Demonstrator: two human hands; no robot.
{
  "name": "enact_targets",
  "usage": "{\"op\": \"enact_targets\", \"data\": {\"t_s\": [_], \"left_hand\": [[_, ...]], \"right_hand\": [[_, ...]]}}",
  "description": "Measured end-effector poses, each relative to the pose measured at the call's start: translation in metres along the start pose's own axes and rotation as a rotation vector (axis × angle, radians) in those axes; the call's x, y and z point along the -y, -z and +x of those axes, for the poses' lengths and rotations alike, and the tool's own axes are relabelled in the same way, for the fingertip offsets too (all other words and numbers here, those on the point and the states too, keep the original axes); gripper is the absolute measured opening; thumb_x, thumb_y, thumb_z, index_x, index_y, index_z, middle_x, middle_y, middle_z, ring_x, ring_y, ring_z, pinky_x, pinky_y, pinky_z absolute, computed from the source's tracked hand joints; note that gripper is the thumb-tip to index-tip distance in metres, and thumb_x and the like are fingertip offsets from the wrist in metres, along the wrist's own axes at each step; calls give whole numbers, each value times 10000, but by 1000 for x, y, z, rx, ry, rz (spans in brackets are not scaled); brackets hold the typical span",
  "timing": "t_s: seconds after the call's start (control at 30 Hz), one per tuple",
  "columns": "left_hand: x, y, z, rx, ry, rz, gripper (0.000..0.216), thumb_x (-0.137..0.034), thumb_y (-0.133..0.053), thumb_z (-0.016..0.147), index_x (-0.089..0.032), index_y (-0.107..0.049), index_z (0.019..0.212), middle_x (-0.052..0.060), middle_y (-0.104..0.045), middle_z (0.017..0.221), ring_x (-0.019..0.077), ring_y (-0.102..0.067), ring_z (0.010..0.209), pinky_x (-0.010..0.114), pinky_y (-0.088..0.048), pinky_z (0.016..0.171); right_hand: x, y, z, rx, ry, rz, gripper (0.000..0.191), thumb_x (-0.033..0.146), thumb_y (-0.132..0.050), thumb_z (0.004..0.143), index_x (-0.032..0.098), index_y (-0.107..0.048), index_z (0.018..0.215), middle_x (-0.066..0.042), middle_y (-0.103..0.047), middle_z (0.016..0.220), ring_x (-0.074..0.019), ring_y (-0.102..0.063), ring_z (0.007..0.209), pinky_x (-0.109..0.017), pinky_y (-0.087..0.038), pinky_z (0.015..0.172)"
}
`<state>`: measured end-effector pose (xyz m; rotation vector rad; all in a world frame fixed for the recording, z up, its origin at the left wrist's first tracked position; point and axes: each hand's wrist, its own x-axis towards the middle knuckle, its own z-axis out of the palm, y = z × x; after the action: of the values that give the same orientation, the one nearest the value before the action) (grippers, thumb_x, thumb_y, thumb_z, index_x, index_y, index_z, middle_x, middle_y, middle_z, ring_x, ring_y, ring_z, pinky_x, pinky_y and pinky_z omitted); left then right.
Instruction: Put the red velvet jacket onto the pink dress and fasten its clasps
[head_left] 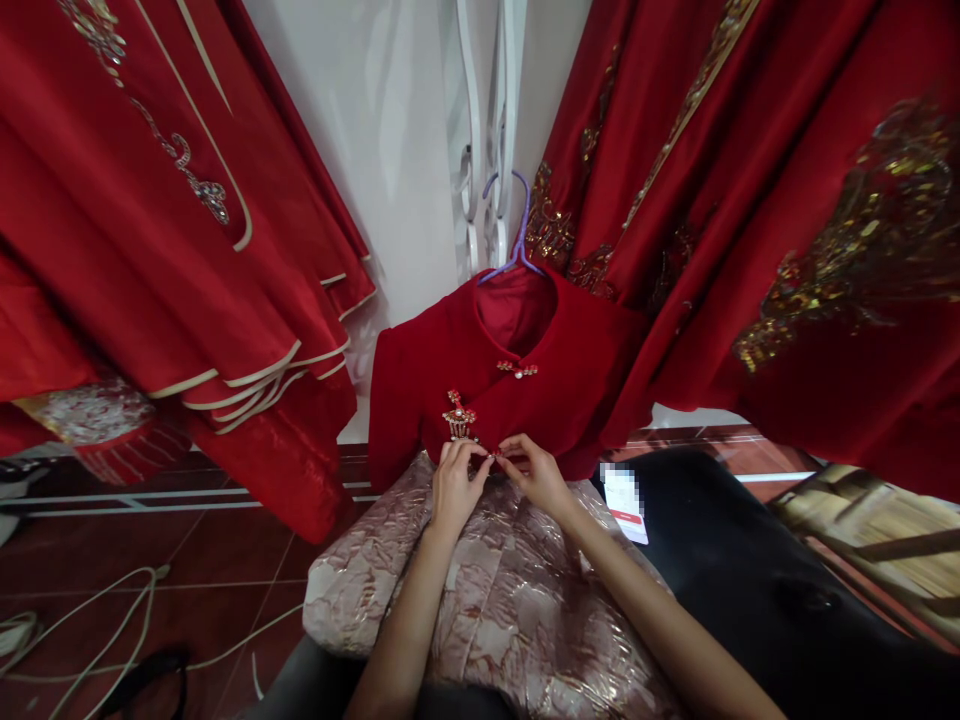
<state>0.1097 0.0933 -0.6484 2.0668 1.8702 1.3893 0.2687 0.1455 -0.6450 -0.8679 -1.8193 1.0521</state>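
Observation:
A dark red top (574,350) hangs on a purple hanger (523,235) in front of me, with its front towards me. A beaded frog button (517,370) sits at its collar, and a beaded ornament with a fringe (458,412) lower on the left of the chest. At the lower front, my left hand (457,485) and my right hand (541,482) meet, fingertips pinched on a small red-and-white frog button (496,456), mostly hidden between them. Shiny pink brocade fabric (517,600) spreads below over my lap; whether it joins the top is hard to tell.
Red garments with cream edging (247,300) hang at left, and red garments with gold sequins (847,240) at right. Behind stand white cabinet doors (360,120). A phone (626,510) lies on a black padded seat (720,560). Pale cables (142,610) trail over the tiled floor.

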Motion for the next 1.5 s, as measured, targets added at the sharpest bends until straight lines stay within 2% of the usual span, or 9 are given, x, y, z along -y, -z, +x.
{"op": "enact_targets", "data": {"t_s": [0.23,0.37,0.6,0.77,0.93,1.07,1.17,1.23,1.5], "left_hand": [[0,-5,-2,-36,75,-201,111,-288,-571,891,-199,-588,827,26,-616,825,140,-576,786,221,-509,664],[-1,-6,0,-81,158,-290,101,-264,-639,820,-194,-590,873,21,-618,838,119,-575,733,208,-531,622],[3,-6,-1,1,207,-427,250,-244,-655,797,-192,-574,1028,33,-677,901,129,-657,825,243,-575,700],[4,-6,-1,3,235,-422,152,-309,-662,812,-180,-626,882,34,-677,856,126,-652,798,225,-561,676],[0,-7,0,-7,300,-479,186,-330,-712,767,-172,-640,836,16,-674,772,117,-648,716,239,-561,692],[-11,2,11,-146,429,-744,327,-366,-781,686,-166,-660,915,17,-676,777,130,-655,741,228,-554,668],[-19,13,26,-299,588,-1019,365,-430,-764,696,-154,-706,927,56,-719,900,138,-675,811,258,-559,752],[-23,20,35,-354,663,-1180,358,-420,-779,681,-153,-729,915,68,-732,956,138,-685,828,284,-553,809],[-32,30,43,-362,677,-1279,323,-323,-835,613,-160,-756,881,82,-752,952,157,-698,853,293,-522,832]], "right_hand": [[1,1,0,14,-24,34,172,326,-614,812,196,-561,912,-32,-663,899,-146,-667,820,-272,-559,716],[4,5,3,5,-59,28,156,270,-619,758,189,-579,885,-23,-658,832,-137,-650,758,-264,-550,696],[7,8,4,39,-83,39,166,270,-609,736,190,-582,879,-26,-652,833,-138,-644,763,-262,-541,684],[6,6,3,47,-99,54,176,284,-611,733,192,-573,878,-26,-648,827,-143,-642,764,-272,-541,688],[9,7,4,46,-114,53,177,272,-616,729,186,-574,878,-27,-641,824,-145,-632,760,-279,-528,689],[19,25,6,225,-121,82,172,191,-644,701,171,-591,863,-15,-629,802,-131,-609,753,-277,-496,725],[30,45,7,464,-142,155,170,181,-674,711,162,-599,863,-10,-628,814,-119,-603,769,-275,-473,761],[36,54,7,549,-160,200,179,193,-691,724,163,-599,875,-7,-630,828,-116,-604,782,-272,-463,764],[40,53,7,562,-181,238,190,197,-716,730,166,-593,871,3,-623,810,-108,-593,766,-267,-444,742]]}}
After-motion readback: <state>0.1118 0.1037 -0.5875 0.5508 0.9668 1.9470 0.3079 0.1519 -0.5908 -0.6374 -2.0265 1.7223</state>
